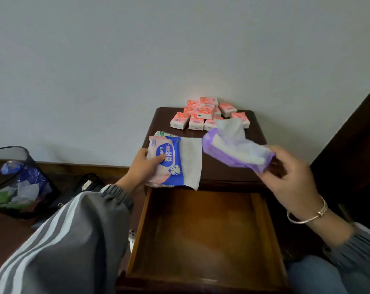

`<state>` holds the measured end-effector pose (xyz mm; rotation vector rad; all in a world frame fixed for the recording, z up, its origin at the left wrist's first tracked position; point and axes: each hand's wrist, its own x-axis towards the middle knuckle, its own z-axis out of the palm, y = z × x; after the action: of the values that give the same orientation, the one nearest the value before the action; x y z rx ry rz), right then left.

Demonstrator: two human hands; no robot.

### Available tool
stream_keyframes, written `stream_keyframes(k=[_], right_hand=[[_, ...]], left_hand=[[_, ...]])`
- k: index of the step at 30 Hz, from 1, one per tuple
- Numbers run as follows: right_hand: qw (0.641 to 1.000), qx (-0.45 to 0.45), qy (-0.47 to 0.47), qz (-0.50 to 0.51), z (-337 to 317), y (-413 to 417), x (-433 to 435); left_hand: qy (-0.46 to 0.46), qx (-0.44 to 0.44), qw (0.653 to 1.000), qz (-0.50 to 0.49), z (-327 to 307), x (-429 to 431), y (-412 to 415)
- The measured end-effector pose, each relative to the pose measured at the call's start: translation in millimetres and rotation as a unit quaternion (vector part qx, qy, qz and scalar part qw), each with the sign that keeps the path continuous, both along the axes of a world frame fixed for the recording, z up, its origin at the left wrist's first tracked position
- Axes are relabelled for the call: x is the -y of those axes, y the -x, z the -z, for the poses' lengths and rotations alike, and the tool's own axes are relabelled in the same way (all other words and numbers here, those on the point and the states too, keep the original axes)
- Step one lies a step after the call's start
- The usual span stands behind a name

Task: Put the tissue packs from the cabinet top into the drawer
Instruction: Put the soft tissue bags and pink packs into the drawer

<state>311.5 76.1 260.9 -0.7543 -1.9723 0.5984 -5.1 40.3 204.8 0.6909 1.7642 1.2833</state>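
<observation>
My left hand (pixel 145 166) grips a blue and pink wipes pack (pixel 169 164) at the front left of the dark wooden cabinet top (pixel 222 170); a white sheet (pixel 191 162) sticks out from its right side. My right hand (pixel 286 170) pinches a purple tissue pack (pixel 233 150) by its right end and holds it above the cabinet top, with a white tissue poking up from it. Several small pink tissue packs (pixel 203 115) lie piled at the back of the cabinet top. Below, the wooden drawer (pixel 201 234) is pulled out, its bottom bare.
A black mesh bin (pixel 18 183) with rubbish stands on the floor at the left, with a dark bag (pixel 82 187) beside it. A dark wooden panel (pixel 353 145) rises at the right. A plain wall is behind the cabinet.
</observation>
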Motion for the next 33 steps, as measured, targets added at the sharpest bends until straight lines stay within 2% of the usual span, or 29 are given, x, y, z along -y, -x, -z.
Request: stream_keyframes(k=[2, 5, 9, 13, 18, 19, 20, 22, 23, 24, 26, 28, 33], right_hand=[[0.998, 0.045, 0.013, -0.037, 8.0, -21.8, 29.6], [0.991, 0.079, 0.068, -0.089, 19.3, -45.1, 59.0], [0.978, 0.092, 0.155, -0.108, 33.0, -62.6, 79.4], [0.973, 0.096, 0.182, -0.102, 44.7, -65.4, 88.2], [0.976, 0.099, 0.179, -0.076, 58.3, -75.3, 92.3], [0.978, 0.105, 0.17, -0.067, 60.5, -77.6, 92.1], [0.979, 0.112, 0.159, -0.06, 62.0, -79.8, 91.7], [0.981, 0.126, 0.14, -0.055, 63.2, -83.0, 91.5], [0.981, 0.132, 0.133, -0.056, 63.5, -84.0, 91.8], [0.981, 0.139, 0.125, -0.058, 64.3, -84.8, 91.5], [0.98, 0.157, 0.107, -0.056, 68.5, -85.7, 90.1], [0.979, 0.173, 0.094, -0.048, 74.6, -85.0, 88.7], [0.976, 0.197, 0.091, -0.035, 78.5, -85.7, 89.2]], left_hand=[[0.004, 0.038, 0.998, 0.046, -6.0, 27.0, -6.7], [0.071, 0.06, 0.989, 0.117, -5.1, 75.2, -18.5], [0.179, 0.068, 0.974, 0.117, 10.6, 119.0, -35.8], [0.231, -0.011, 0.969, 0.082, 39.6, 131.8, -52.7], [0.231, -0.199, 0.949, 0.077, 67.0, 121.6, -77.4], [0.24, -0.244, 0.935, 0.09, 68.2, 119.8, -82.1], [0.257, -0.318, 0.907, 0.105, 68.6, 118.9, -85.9], [0.263, -0.513, 0.805, 0.138, 71.8, 120.0, -91.7], [0.231, -0.581, 0.764, 0.159, 73.6, 120.5, -94.2], [0.187, -0.608, 0.746, 0.196, 75.3, 119.7, -96.1], [0.122, -0.593, 0.726, 0.325, 77.9, 114.7, -100.4], [0.109, -0.568, 0.683, 0.446, 82.9, 107.0, -106.6], [0.143, -0.591, 0.548, 0.575, 99.6, 90.6, -108.2]])
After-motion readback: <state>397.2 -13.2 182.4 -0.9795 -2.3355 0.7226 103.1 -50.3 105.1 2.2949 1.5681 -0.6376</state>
